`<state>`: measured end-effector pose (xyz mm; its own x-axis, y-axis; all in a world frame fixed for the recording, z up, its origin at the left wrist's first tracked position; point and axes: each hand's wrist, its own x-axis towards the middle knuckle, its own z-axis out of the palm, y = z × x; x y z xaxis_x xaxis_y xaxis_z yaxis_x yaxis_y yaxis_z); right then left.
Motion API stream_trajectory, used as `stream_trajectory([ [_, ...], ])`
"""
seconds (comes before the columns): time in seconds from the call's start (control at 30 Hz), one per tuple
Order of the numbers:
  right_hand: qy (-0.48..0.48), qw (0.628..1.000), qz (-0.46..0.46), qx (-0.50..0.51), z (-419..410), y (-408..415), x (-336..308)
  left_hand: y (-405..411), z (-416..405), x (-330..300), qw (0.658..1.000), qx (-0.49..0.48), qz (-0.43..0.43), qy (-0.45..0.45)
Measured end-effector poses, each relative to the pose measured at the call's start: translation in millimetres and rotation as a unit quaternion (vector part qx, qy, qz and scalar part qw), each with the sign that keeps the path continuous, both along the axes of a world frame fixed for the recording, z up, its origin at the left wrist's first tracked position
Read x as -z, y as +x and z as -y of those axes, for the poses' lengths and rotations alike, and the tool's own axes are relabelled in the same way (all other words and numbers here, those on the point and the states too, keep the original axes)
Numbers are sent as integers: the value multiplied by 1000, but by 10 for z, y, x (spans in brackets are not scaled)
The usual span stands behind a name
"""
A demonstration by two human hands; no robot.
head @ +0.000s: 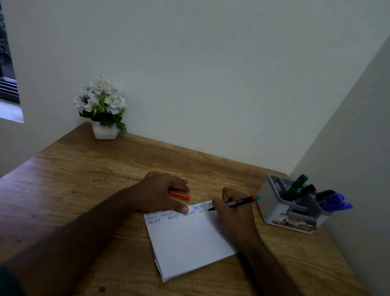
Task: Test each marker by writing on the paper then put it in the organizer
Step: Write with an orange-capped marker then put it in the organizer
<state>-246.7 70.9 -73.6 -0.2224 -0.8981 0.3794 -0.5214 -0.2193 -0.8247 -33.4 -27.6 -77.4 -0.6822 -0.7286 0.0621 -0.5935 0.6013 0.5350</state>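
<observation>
A white stack of paper (189,240) lies on the wooden desk, with several coloured "ABCDEF" test words along its far edge. My right hand (233,215) grips a dark marker (240,202) with an orange band and teal end, its tip touching the paper's far right corner. My left hand (162,192) rests on the paper's far left edge, thumb pressing the sheet, fingers lying over an orange marker cap (179,195). The grey and white organizer (275,205) stands at the right, holding green, black and blue markers (333,202).
A white pot of white flowers (102,108) stands at the desk's far left corner. Walls close the desk (93,186) at the back and right. A window is at the far left.
</observation>
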Motion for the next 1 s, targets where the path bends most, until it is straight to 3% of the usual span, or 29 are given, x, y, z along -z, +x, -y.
stream_trajectory([
  [0.9, 13, 1000, -3, 12, 26, -5, 25, -8, -12, -13, 1000, -3, -7, 0],
  [1.0, 5, 999, 45, 17, -9, -27, -15, -3, -14, -1, 1000, -1, -10, -4],
])
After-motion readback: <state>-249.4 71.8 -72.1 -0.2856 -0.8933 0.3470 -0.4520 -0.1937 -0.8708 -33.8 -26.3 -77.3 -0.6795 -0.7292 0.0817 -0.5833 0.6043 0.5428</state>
